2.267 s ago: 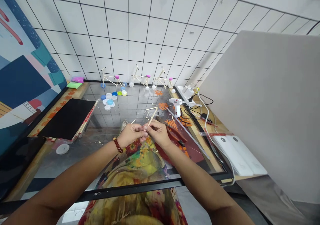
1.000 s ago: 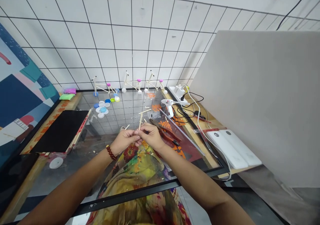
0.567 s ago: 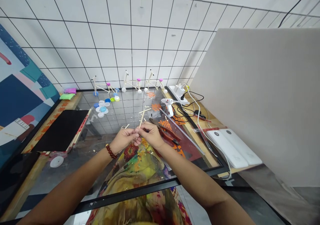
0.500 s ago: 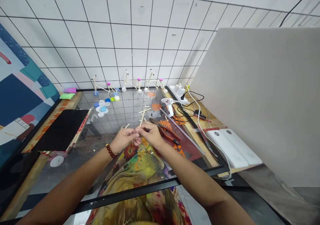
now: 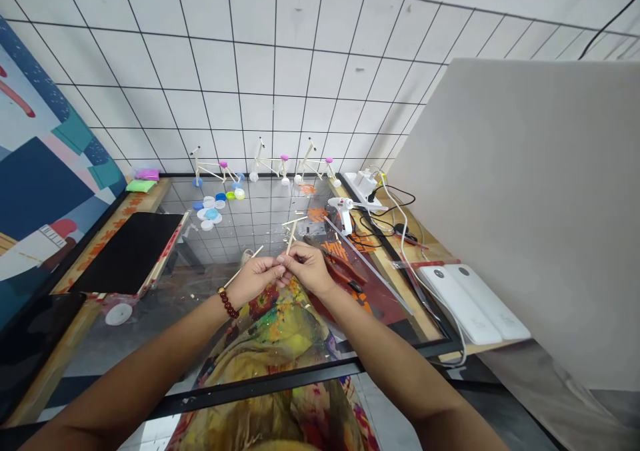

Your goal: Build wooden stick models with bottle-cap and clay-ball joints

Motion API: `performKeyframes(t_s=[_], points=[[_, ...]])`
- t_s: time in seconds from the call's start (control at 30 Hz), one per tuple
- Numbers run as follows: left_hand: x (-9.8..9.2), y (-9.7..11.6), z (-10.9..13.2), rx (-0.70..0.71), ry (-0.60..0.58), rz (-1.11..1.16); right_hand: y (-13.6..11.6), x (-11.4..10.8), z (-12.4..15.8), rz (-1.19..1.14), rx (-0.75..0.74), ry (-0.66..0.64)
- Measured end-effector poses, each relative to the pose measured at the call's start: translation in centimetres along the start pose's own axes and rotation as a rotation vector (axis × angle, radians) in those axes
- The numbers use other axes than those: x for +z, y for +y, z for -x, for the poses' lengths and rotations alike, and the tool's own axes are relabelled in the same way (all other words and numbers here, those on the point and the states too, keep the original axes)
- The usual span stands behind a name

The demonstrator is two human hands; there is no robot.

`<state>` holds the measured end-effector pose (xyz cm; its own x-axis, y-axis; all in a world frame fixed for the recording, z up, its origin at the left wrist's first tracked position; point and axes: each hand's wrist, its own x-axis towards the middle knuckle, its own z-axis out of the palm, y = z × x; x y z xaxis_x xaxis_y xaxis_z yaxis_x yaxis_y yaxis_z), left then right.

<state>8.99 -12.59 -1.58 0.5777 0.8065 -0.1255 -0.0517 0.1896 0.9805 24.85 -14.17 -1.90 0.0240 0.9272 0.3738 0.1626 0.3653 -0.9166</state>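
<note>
My left hand [image 5: 261, 276], with a beaded bracelet on its wrist, meets my right hand [image 5: 311, 268] above the glass tabletop. Both are closed, fingertips pinched together around the lower end of a thin pale wooden stick [image 5: 291, 237], which points up and away. The pinched end is hidden by the fingers. A second wooden stick [image 5: 256, 253] lies slantwise beside my left hand, partly covered by it. Just past the held stick's tip, small stick pieces [image 5: 300, 219] are scattered on the glass. Orange-handled pliers [image 5: 345, 271] rest close to my right hand.
Three small stick-built tricycle models [image 5: 267, 164] stand along the back edge. Colored bottle caps [image 5: 210, 214] lie at back left, near a black panel [image 5: 130, 251]. On the right are a white glue gun [image 5: 343, 212], a power strip [image 5: 363, 187] with cables, and white power banks [image 5: 465, 304].
The view has shifted slightly, so things appear a little further right. More of the stick beside my left hand shows. Both hands keep their pinch on the held stick.
</note>
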Motion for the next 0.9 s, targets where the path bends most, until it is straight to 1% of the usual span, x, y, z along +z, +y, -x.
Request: performKeyframes(t_s=[0.07,0.13,0.23,0.33,0.43,0.6,0.77,0.9], points=[[0.5,0.3,0.3,-0.007,0.028,0.049,-0.1,-0.1,0.0,-0.014,0.024,0.012],[1.0,0.6,0.6,-0.058,0.053,0.11,-0.3,-0.2,0.0,-0.064,0.073,0.0],[1.4,0.8,0.9,-0.163,0.085,0.203,-0.4,-0.4,0.0,-0.175,0.164,-0.063],[1.5,0.8,1.0,-0.22,0.112,0.26,-0.3,-0.5,0.0,-0.205,0.193,-0.103],[1.4,0.6,0.9,-0.229,0.099,0.284,-0.1,-0.6,-0.1,-0.183,0.174,-0.091],[1.1,0.5,0.8,-0.248,0.019,0.28,0.2,-0.7,-0.1,-0.137,0.175,-0.093],[1.2,0.6,0.9,-0.243,0.032,0.292,0.6,-0.6,-0.1,-0.167,0.204,-0.089],[1.1,0.5,0.8,-0.238,0.044,0.306,0.3,-0.5,-0.1,-0.155,0.218,-0.071]])
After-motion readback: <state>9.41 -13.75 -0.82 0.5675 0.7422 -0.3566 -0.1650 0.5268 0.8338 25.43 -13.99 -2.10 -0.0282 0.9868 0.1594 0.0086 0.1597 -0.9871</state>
